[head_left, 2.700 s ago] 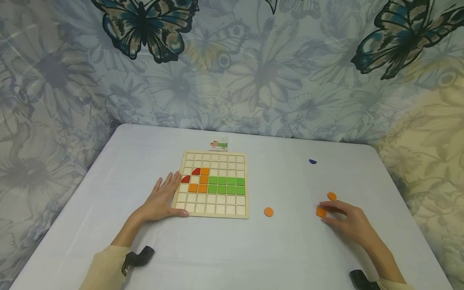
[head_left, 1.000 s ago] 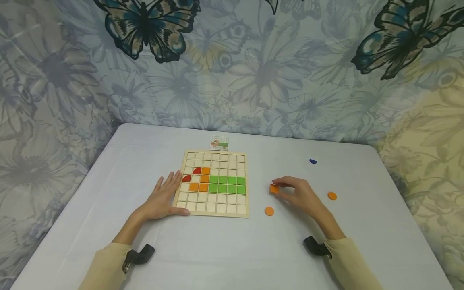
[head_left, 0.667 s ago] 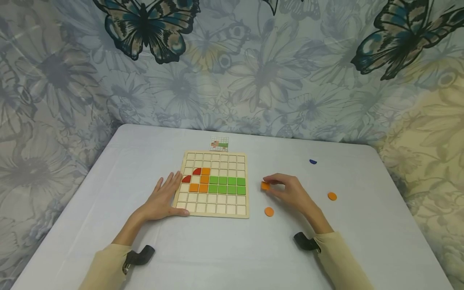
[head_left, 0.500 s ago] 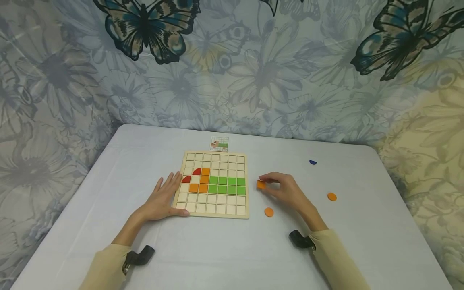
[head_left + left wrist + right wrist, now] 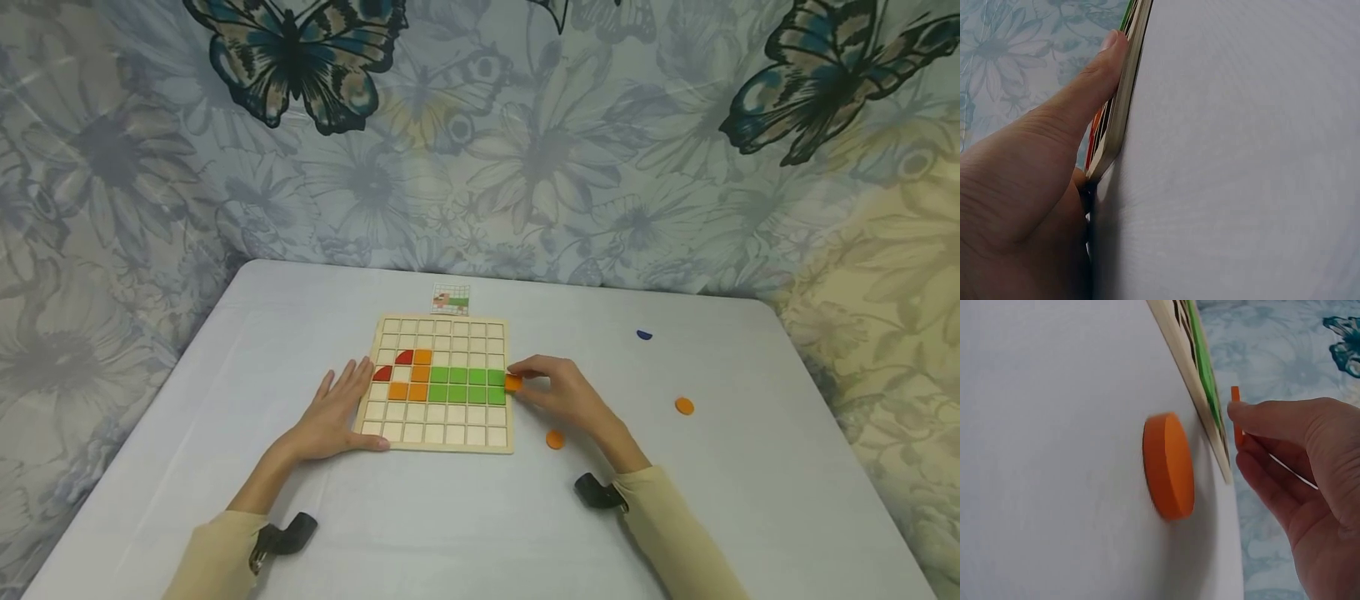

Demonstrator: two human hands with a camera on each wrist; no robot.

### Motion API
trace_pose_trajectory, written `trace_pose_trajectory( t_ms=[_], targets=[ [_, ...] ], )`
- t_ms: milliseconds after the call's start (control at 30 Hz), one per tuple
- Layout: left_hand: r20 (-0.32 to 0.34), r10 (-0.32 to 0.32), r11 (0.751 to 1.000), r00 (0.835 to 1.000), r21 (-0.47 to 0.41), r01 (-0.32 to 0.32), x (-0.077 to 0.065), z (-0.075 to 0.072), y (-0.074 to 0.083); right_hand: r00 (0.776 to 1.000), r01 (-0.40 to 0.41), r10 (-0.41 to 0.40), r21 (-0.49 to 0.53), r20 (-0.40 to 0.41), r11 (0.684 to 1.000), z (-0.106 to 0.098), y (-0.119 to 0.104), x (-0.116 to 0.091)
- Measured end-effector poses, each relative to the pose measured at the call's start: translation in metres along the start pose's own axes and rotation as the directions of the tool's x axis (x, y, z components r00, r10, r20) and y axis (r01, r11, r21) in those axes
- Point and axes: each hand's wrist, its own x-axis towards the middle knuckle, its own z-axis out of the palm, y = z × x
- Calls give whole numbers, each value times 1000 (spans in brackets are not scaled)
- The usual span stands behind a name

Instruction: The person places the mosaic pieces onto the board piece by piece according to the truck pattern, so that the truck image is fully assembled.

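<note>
A wooden grid board (image 5: 456, 433) lies on the white table, filled in part with green squares (image 5: 468, 385), orange squares (image 5: 421, 374) and red quarter-circle tiles (image 5: 382, 374). My left hand (image 5: 326, 421) rests along its left side with fingers spread straight; in the left wrist view the thumb (image 5: 1085, 87) presses on the board's edge (image 5: 1124, 103). Between thumb and fingers, my right hand (image 5: 566, 392) pinches an orange square tile (image 5: 513, 382) over the board's right rim. The right wrist view shows that tile (image 5: 1235, 394) edge-on, held above the table.
One orange disc (image 5: 555, 439) lies right of the board, below my right hand; another orange disc (image 5: 684, 406) is farther right. A dark blue half-disc (image 5: 644, 335) sits toward the back right. A small pattern card (image 5: 451, 299) lies behind the board.
My right hand has carried the orange square tile leftward from beside the far orange disc to the board's right rim. The left hand has stayed at the board.
</note>
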Motion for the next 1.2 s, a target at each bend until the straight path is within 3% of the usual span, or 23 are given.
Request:
trace_pose_trajectory(
  t_ms=[200,767,1200],
  targets=[
    [-5,1,1000,1000,-1,-1,0,0,-1,1000,-2,1,20,19,1000,8,-8,8],
    [-4,-3,1000,1000,-2,3,-1,-1,-1,988,126,-129,45,79,991,38,-30,35],
    [4,-15,999,1000,31,15,0,-1,4,983,128,-135,59,125,990,56,-55,50]
  ],
)
